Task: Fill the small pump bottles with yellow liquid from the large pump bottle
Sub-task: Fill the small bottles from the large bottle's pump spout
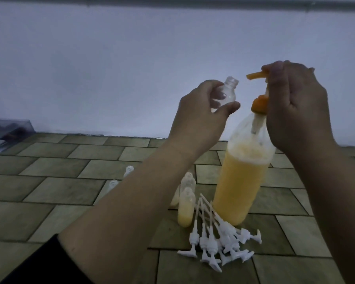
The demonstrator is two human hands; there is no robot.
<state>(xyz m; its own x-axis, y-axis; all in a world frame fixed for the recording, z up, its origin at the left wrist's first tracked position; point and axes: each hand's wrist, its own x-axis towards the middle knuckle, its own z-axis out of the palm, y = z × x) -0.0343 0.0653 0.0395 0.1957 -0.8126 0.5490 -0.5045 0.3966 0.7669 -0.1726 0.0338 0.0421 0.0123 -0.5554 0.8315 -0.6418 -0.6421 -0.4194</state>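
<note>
Gripping clear ribbed-neck bottle (rounded plastic)

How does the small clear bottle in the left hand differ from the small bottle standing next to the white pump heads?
The small clear plastic bottle in the left hand looks empty; the small standing bottle holds yellow liquid in its lower part. The held one is lifted and tilted, neck toward the orange pump spout; the other stands upright on the tiled floor. Both are clear, similar in shape, and have no pump fitted.
</note>
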